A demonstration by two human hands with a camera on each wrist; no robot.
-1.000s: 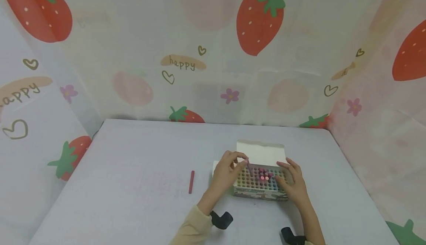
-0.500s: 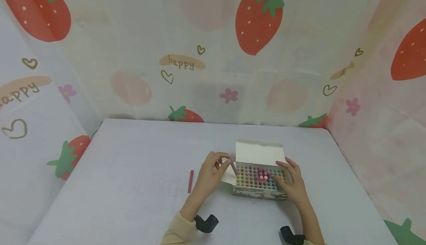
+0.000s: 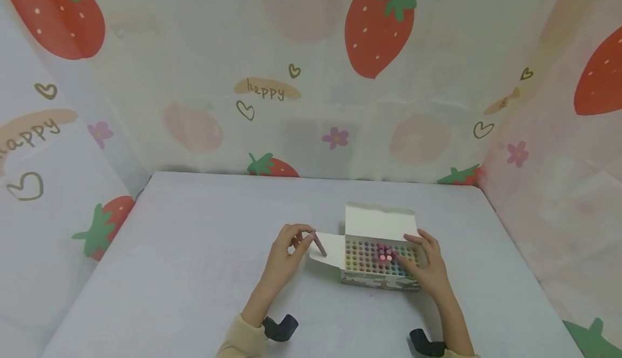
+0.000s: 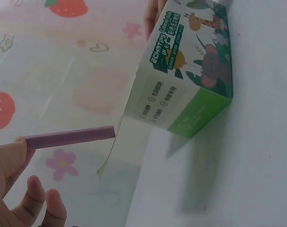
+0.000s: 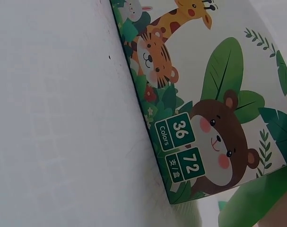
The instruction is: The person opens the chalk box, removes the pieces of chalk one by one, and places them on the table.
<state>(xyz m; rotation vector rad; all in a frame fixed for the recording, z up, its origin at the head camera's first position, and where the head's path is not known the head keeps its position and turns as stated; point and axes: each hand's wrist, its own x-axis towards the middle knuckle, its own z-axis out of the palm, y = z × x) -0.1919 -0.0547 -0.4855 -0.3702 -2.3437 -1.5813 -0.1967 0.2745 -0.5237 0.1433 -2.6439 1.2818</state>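
Observation:
My left hand [image 3: 284, 252] pinches a purple chalk stick [image 4: 70, 137] between thumb and fingertips, and the stick slants down over the box's left side flap in the head view. That chalk box [image 3: 379, 281] stands with its lid raised, rows of coloured chalk ends showing inside. Several pink and purple sticks [image 3: 386, 254] poke up above the others right of its middle. At the box's right end, my right hand [image 3: 432, 269] holds it, with the thumb over the chalk ends and fingers at the back corner. Printed animals cover the box front [image 5: 204, 142] in the right wrist view.
The white lid [image 3: 380, 221] leans up behind the box, and the white side flap [image 3: 330, 247] sticks out to the left. Everything rests on a white table [image 3: 204, 239], backed by a strawberry-print curtain [image 3: 311, 77].
My left hand has moved left with the purple chalk, from above the box to its left flap. It now hides the reddish stick seen on the table before. My right hand stays put.

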